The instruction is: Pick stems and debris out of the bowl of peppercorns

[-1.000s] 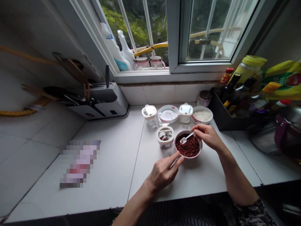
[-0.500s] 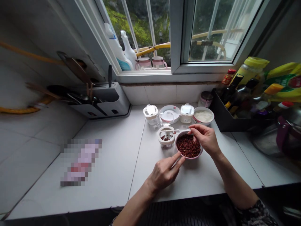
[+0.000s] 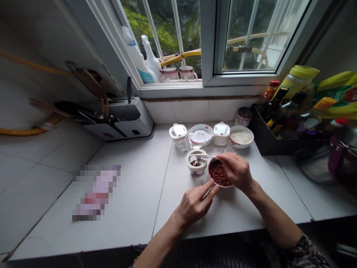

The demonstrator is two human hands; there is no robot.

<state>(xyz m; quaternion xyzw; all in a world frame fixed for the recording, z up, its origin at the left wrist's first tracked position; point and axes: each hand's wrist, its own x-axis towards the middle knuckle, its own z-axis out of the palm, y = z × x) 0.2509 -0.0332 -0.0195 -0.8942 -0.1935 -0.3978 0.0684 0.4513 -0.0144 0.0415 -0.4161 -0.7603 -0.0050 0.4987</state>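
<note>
A pink-rimmed white bowl (image 3: 220, 185) holds a heap of dark red peppercorns (image 3: 218, 173), partly covered by my right hand (image 3: 235, 172). That hand pinches the handle of a small white spoon (image 3: 205, 155), whose head reaches over a small open white jar (image 3: 196, 166). A few peppercorns lie in the jar. My left hand (image 3: 193, 206) rests at the near left of the bowl, its fingertips at the rim and its fingers apart.
Behind stand two lidded white jars (image 3: 177, 135), a glass lid on a white dish (image 3: 197, 137), and a bowl of white powder (image 3: 241, 136). A knife block, a black tray of bottles, a pot and a blurred packet stand about the counter.
My right hand has moved left over the bowl. The spoon has swung out of the bowl to lie above the small jar. My left hand has barely moved.
</note>
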